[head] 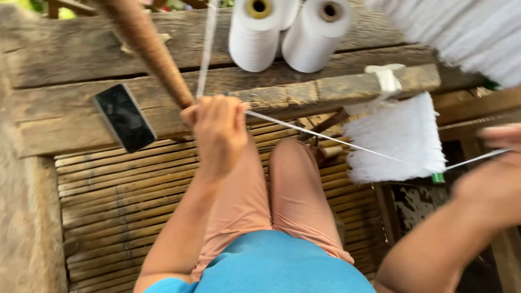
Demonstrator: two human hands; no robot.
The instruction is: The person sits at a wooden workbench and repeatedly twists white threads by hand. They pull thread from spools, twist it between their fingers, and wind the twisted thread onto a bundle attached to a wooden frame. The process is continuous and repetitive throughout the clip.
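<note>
My left hand (218, 128) is closed around white thread (325, 139) just below the tip of a brown wooden rod (152, 51). One strand rises from the fist toward the top edge; another runs taut to the right. My right hand (496, 173), blurred at the right edge, pinches that same strand near a hanging bundle of white yarn (396, 138). Two white thread cones (287, 32) lie on the wooden beam (336, 89) above my knees.
A black phone (124, 116) lies on the plank at left. A slatted bamboo floor (119, 206) is under my legs. More white yarn (467, 32) fills the upper right corner. Dark wooden frame parts stand at the right.
</note>
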